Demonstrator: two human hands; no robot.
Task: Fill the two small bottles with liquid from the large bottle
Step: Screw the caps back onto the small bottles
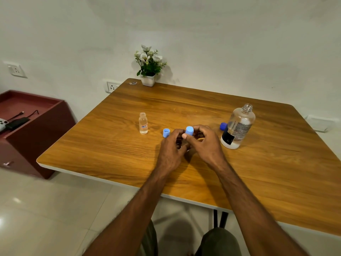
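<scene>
A small clear bottle (143, 123) stands uncapped on the wooden table (114, 145), with a light blue cap (166, 133) lying open-side up to its right. My left hand (170, 150) wraps a second small bottle, which is almost fully hidden by my fingers. My right hand (204, 143) pinches the light blue cap (189, 130) on top of that bottle. The large clear bottle (238, 127) stands uncapped to the right, with a little liquid at its bottom. Its dark blue cap (223, 126) lies just left of it.
A white pot of artificial flowers (149, 68) sits at the table's far edge beside a small object (132, 83). A dark red cabinet (27, 130) with a cable and devices on top stands to the left. My knees show under the near edge.
</scene>
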